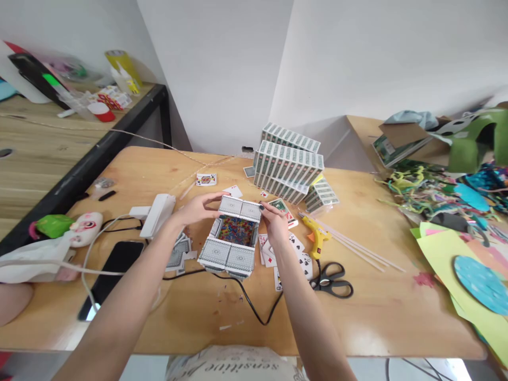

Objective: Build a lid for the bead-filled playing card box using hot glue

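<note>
A box made of playing cards (227,256), grey patterned backs outward, sits at the middle of the table with an opening in its top. Multicoloured small pieces or a coloured pattern (237,230) show inside; I cannot tell which. My left hand (200,208) grips the box's far left corner, fingers bent around the edge. At the far right corner my right hand (274,219) holds the same box between thumb and fingers. Loose face-up playing cards (306,263) lie beside the right hand, near a yellow glue gun (316,236). More cards (178,255) lie under the left wrist.
Stacked card packs (288,164) stand at the back. Black scissors (332,280) and clear glue sticks (365,251) lie right. A black cable (254,309) loops in front of the box. Left are a phone (113,275) and white power strip (159,214); coloured paper (444,254) covers the far right.
</note>
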`<action>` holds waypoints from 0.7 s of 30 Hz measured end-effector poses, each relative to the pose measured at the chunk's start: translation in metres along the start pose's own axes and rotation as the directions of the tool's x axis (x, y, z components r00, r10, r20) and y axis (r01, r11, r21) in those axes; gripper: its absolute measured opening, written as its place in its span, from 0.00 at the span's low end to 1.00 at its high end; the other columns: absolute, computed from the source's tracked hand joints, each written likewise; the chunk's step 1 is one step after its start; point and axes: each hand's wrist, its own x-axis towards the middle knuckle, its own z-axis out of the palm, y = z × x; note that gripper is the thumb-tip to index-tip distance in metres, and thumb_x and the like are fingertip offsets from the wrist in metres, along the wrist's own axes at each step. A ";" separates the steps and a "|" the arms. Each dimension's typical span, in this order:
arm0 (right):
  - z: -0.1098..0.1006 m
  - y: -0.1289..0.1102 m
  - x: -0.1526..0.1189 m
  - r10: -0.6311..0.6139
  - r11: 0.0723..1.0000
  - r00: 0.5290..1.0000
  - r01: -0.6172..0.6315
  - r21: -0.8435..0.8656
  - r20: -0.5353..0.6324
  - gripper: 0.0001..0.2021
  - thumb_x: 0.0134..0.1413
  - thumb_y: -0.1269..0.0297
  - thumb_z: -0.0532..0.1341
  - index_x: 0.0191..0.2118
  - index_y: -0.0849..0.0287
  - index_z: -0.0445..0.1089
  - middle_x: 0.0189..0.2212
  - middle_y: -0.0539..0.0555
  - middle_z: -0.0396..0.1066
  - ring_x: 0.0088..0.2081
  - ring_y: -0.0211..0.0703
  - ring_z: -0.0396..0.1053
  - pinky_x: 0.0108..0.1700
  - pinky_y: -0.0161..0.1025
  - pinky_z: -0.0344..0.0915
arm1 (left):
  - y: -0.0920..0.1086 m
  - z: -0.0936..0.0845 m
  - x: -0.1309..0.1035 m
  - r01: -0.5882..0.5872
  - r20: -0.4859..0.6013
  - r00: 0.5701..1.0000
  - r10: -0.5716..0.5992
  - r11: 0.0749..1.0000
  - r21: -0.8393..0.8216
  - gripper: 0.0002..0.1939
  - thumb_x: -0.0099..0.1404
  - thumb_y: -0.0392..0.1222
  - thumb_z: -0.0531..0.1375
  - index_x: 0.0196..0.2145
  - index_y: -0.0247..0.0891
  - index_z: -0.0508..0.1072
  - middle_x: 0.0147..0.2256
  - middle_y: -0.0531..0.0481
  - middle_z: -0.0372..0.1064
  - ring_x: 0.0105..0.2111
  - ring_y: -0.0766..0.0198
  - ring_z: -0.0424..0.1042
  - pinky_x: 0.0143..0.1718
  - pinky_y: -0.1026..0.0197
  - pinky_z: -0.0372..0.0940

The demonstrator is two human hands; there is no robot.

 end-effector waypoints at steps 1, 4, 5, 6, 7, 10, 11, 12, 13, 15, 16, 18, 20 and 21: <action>0.000 -0.001 0.003 0.004 1.000 1.000 -0.004 -0.013 0.003 0.15 0.33 0.65 0.66 0.34 0.59 0.76 0.38 0.55 0.77 0.42 0.48 0.73 0.47 0.45 0.68 | -0.002 0.002 -0.002 -0.001 0.001 1.000 0.001 0.999 -0.041 0.36 0.48 0.47 0.66 0.55 0.40 0.65 0.57 0.42 0.61 0.57 0.51 0.61 0.56 0.50 0.59; 0.005 -0.004 0.011 0.000 0.998 1.000 0.002 -0.070 0.020 0.12 0.32 0.66 0.66 0.30 0.60 0.76 0.33 0.55 0.78 0.38 0.48 0.74 0.43 0.44 0.69 | -0.010 0.011 -0.010 -0.023 -0.051 0.999 0.015 0.989 -0.147 0.37 0.48 0.44 0.66 0.56 0.40 0.62 0.58 0.41 0.60 0.56 0.51 0.62 0.55 0.51 0.61; 0.008 -0.007 0.013 -0.004 0.996 1.000 0.007 -0.092 0.029 0.11 0.31 0.66 0.66 0.29 0.60 0.76 0.32 0.55 0.78 0.37 0.48 0.74 0.42 0.44 0.69 | -0.013 0.015 -0.012 -0.033 -0.098 0.995 0.017 0.986 -0.161 0.36 0.49 0.43 0.65 0.56 0.40 0.62 0.57 0.41 0.60 0.57 0.52 0.61 0.55 0.51 0.61; 0.012 -0.011 0.014 -0.009 0.993 0.999 0.014 -0.121 0.043 0.10 0.31 0.66 0.66 0.27 0.60 0.76 0.31 0.55 0.78 0.36 0.47 0.74 0.41 0.43 0.69 | -0.015 0.019 -0.015 -0.043 -0.157 0.987 0.017 0.986 -0.162 0.35 0.50 0.42 0.64 0.56 0.39 0.62 0.57 0.41 0.60 0.57 0.53 0.61 0.55 0.51 0.60; 0.016 -0.015 0.016 -0.017 0.988 0.998 0.025 -0.154 0.056 0.09 0.31 0.65 0.65 0.26 0.60 0.76 0.30 0.55 0.77 0.35 0.47 0.74 0.40 0.43 0.69 | -0.018 0.023 -0.017 -0.052 -0.219 0.976 0.017 0.987 -0.154 0.34 0.50 0.41 0.63 0.55 0.38 0.62 0.57 0.40 0.61 0.57 0.53 0.61 0.55 0.51 0.60; 0.027 -0.038 0.016 -0.064 0.960 0.995 0.083 -0.267 0.080 0.10 0.33 0.64 0.64 0.27 0.62 0.76 0.28 0.54 0.77 0.31 0.45 0.73 0.38 0.42 0.69 | -0.026 0.033 -0.021 -0.060 -0.358 0.934 0.011 0.990 -0.128 0.33 0.50 0.41 0.61 0.54 0.35 0.61 0.55 0.38 0.63 0.55 0.53 0.63 0.54 0.50 0.61; 0.028 -0.047 0.014 -0.087 0.949 0.993 0.108 -0.297 0.083 0.11 0.34 0.63 0.64 0.29 0.62 0.77 0.28 0.54 0.77 0.31 0.45 0.72 0.37 0.42 0.68 | -0.028 0.035 -0.022 -0.057 -0.388 0.922 0.003 0.990 -0.127 0.33 0.50 0.42 0.61 0.54 0.35 0.61 0.54 0.38 0.64 0.54 0.53 0.64 0.53 0.50 0.62; 0.028 -0.056 0.009 -0.117 0.933 0.989 0.141 -0.330 0.090 0.13 0.36 0.62 0.63 0.31 0.61 0.77 0.30 0.53 0.77 0.31 0.44 0.72 0.38 0.42 0.68 | -0.029 0.037 -0.022 -0.051 -0.413 0.911 -0.006 0.990 -0.129 0.33 0.49 0.41 0.61 0.54 0.35 0.61 0.53 0.38 0.64 0.53 0.53 0.65 0.53 0.50 0.62; 0.027 -0.065 0.002 -0.149 0.916 0.983 0.176 -0.360 0.103 0.13 0.39 0.61 0.63 0.33 0.60 0.77 0.32 0.53 0.77 0.32 0.44 0.72 0.39 0.41 0.68 | -0.030 0.038 -0.022 -0.044 -0.436 0.900 -0.018 0.990 -0.132 0.33 0.49 0.41 0.61 0.53 0.35 0.61 0.52 0.38 0.65 0.52 0.54 0.66 0.52 0.50 0.63; 0.020 -0.079 -0.022 -0.250 0.808 0.950 0.311 -0.501 0.187 0.14 0.44 0.58 0.61 0.37 0.59 0.76 0.34 0.53 0.77 0.34 0.44 0.72 0.40 0.41 0.67 | -0.030 0.041 -0.023 -0.033 -0.473 0.881 -0.032 0.991 -0.129 0.31 0.49 0.40 0.60 0.52 0.36 0.61 0.51 0.39 0.66 0.50 0.55 0.68 0.51 0.49 0.64; 0.016 -0.083 -0.037 -0.296 0.714 0.920 0.391 -0.581 0.255 0.15 0.47 0.59 0.60 0.40 0.58 0.76 0.36 0.54 0.76 0.34 0.43 0.72 0.40 0.41 0.68 | -0.029 0.042 -0.023 -0.031 -0.489 0.872 -0.031 0.993 -0.118 0.31 0.49 0.39 0.60 0.52 0.36 0.62 0.50 0.40 0.66 0.49 0.55 0.69 0.51 0.49 0.64; 0.006 -0.083 -0.074 -0.274 0.558 0.884 0.466 -0.686 0.378 0.17 0.50 0.60 0.59 0.47 0.55 0.72 0.37 0.54 0.75 0.31 0.42 0.71 0.37 0.40 0.69 | -0.026 0.044 -0.023 -0.027 -0.531 0.847 -0.015 0.997 -0.072 0.29 0.48 0.38 0.60 0.50 0.36 0.63 0.49 0.41 0.67 0.49 0.56 0.69 0.50 0.50 0.65; -0.001 -0.074 -0.111 -0.190 0.425 0.863 0.502 -0.754 0.468 0.21 0.51 0.59 0.59 0.52 0.52 0.68 0.43 0.56 0.72 0.33 0.45 0.72 0.37 0.42 0.70 | -0.023 0.047 -0.023 -0.015 -0.592 0.806 0.003 1.000 -0.016 0.27 0.48 0.38 0.60 0.48 0.36 0.64 0.48 0.41 0.68 0.47 0.56 0.70 0.49 0.51 0.66; -0.002 -0.066 -0.127 -0.154 0.360 0.858 0.511 -0.781 0.491 0.24 0.51 0.58 0.60 0.55 0.51 0.65 0.47 0.57 0.70 0.35 0.47 0.73 0.37 0.43 0.70 | -0.022 0.049 -0.022 -0.007 -0.625 0.781 0.010 1.000 0.007 0.27 0.49 0.39 0.61 0.48 0.36 0.64 0.48 0.41 0.68 0.46 0.57 0.71 0.48 0.51 0.66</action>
